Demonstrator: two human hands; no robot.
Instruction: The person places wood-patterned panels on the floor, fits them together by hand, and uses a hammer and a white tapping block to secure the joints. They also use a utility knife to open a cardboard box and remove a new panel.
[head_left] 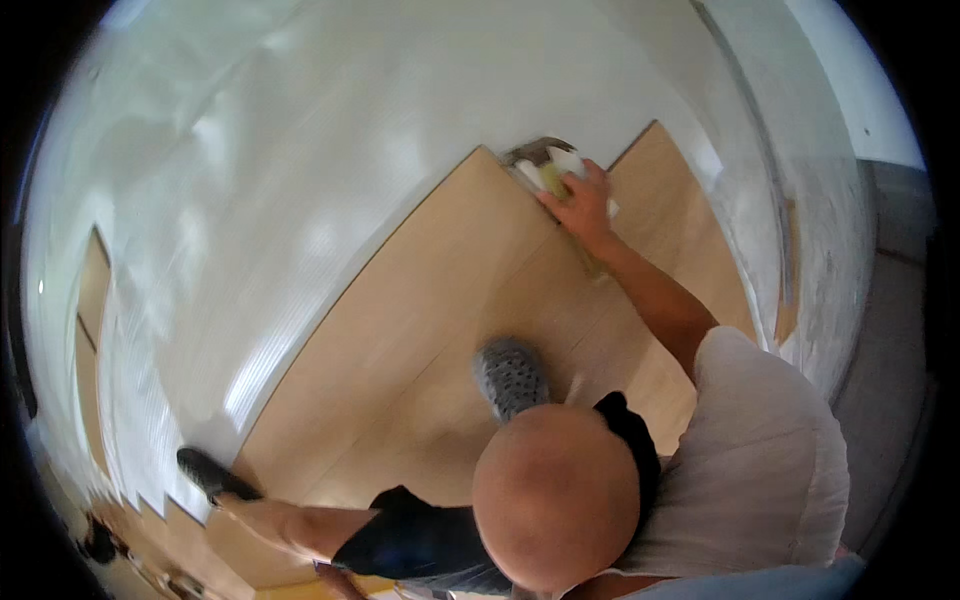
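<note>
My right hand [583, 208] reaches forward over the wood-look flooring planks [430, 290]. Its fingers are closed around a blurred white and yellowish object [553, 178], whose kind I cannot make out. A dark curved piece [540, 151] shows just beyond it, at the notch between two plank ends. Motion blur hides whether that piece belongs to the held object. My left hand cannot be made out in the picture.
My bare knee [556, 498] is bent over the planks, with a grey perforated clog [511, 378] ahead of it. To the left, a dark shoe [210, 474] stands at the planks' edge. Shiny pale sheeting [300, 150] covers the floor beyond. More planks [93, 290] lie far left.
</note>
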